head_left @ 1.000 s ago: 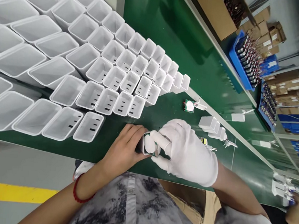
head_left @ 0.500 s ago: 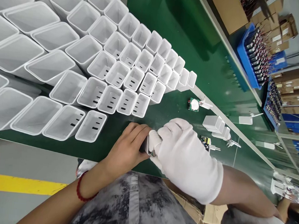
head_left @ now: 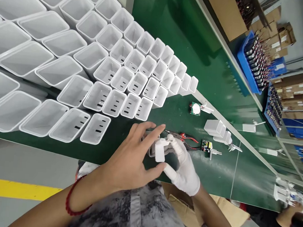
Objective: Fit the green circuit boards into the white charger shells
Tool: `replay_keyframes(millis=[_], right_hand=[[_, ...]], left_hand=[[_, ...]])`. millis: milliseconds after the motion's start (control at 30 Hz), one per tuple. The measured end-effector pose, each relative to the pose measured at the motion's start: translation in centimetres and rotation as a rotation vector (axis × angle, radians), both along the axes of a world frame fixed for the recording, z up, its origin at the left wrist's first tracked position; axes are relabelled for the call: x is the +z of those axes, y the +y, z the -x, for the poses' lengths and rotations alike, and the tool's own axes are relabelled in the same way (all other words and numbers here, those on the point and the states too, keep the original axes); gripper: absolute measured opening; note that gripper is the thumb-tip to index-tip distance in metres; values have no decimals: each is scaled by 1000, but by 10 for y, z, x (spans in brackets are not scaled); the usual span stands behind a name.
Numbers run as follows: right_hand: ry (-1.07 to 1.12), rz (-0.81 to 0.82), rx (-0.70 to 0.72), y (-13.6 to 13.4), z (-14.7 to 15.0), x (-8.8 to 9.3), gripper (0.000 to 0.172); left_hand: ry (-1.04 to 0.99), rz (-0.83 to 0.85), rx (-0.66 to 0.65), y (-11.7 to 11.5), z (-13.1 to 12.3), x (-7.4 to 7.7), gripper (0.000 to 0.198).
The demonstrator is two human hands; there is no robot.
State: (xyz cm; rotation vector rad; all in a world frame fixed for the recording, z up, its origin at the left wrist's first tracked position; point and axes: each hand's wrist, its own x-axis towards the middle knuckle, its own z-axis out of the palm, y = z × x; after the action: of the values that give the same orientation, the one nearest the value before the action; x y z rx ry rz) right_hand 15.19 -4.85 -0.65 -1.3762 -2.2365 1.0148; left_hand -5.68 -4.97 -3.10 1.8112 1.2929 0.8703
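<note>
My bare left hand (head_left: 133, 157) is open, its fingers spread around a white plastic housing (head_left: 151, 150) that its index finger and the white piece partly hide. Its thumb tip lies close to a small white plastic end piece (head_left: 160, 152) with a flat face. My right hand (head_left: 185, 168), in a white glove, has this end piece at its fingertips, above the housing. Behind the gloved fingers lie red-and-black pliers (head_left: 183, 136). A circuit board with a yellow part (head_left: 206, 145) sits to their right.
Rows of open white plastic housings (head_left: 95, 128) stand on the green table (head_left: 174, 21) at left. Beyond my hands are a green board with a white disc (head_left: 195, 109) and white boxes (head_left: 214, 127). Blue trays of parts (head_left: 244, 61) are at upper right; another person's hand (head_left: 289, 213) shows at far right.
My left hand has unwrapped from the housing and its fingers have spread. My right hand has drawn back and turned, bringing the white end piece and the pliers into sight.
</note>
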Motion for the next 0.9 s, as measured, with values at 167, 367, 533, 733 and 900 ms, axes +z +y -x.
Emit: replay_keyframes(millis=[167,367,533,733,900], right_hand=[[-114,-400,-56,-18,25,-21,68],[-335,-662,-21,-21,45,-46,57],[-225,-656,-26,-14,44,-51,54],[444,25,-394,-11,48,-47,38],[560,450,-407,13,52,-26,29]], left_hand=[[-78,34,108,8,-6,7,32],[-95,186,270,2,-6,5,20],[-130,149,319,4,2,6,53],[-180,-37,274,4,2,-7,29],[-270,-119,324,0,-5,-21,27]])
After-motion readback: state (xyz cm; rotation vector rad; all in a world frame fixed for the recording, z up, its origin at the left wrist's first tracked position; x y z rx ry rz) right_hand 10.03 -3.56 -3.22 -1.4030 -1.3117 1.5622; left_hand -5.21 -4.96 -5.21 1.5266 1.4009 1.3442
